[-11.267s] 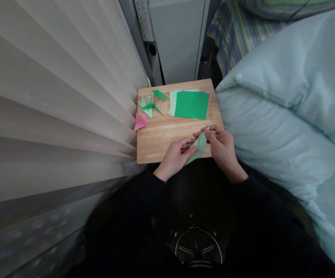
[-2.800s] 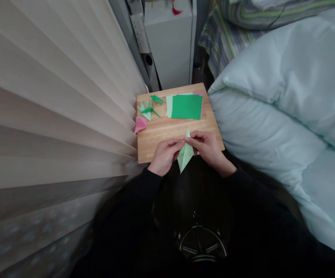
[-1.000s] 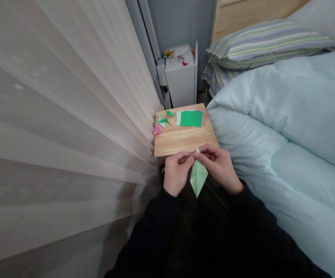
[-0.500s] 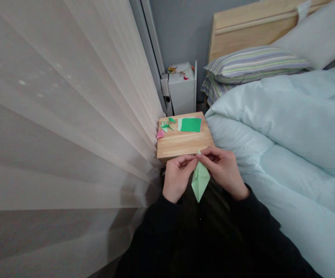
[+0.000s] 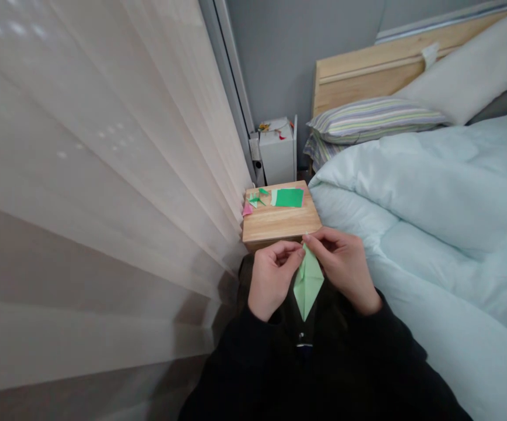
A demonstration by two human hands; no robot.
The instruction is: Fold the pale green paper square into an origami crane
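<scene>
— Here's the folded paper [image 5: 308, 285], pale green, a slim diamond with creases across its face, long point hanging towards the near side!

— And where have we got it?

— Right between the hands, above the dark clothing, a little nearer than the near edge of the wooden table [image 5: 279, 223].

— Fingers, give me the fingers!

— Left hand [image 5: 271, 279]: thumb and forefinger pinched narrow at the paper's upper left edge, the others curled in. Right hand [image 5: 345, 266]: thumb and forefinger nipping it by the far tip. How firmly, I can't tell.

— And on the tabletop?

— Far side, a paper stack [image 5: 289, 197], bright green sheet uppermost. Left of it, small green folded pieces [image 5: 257, 199], and a pink one [image 5: 247, 209] at the left edge, by the curtain [image 5: 161, 175].
</scene>
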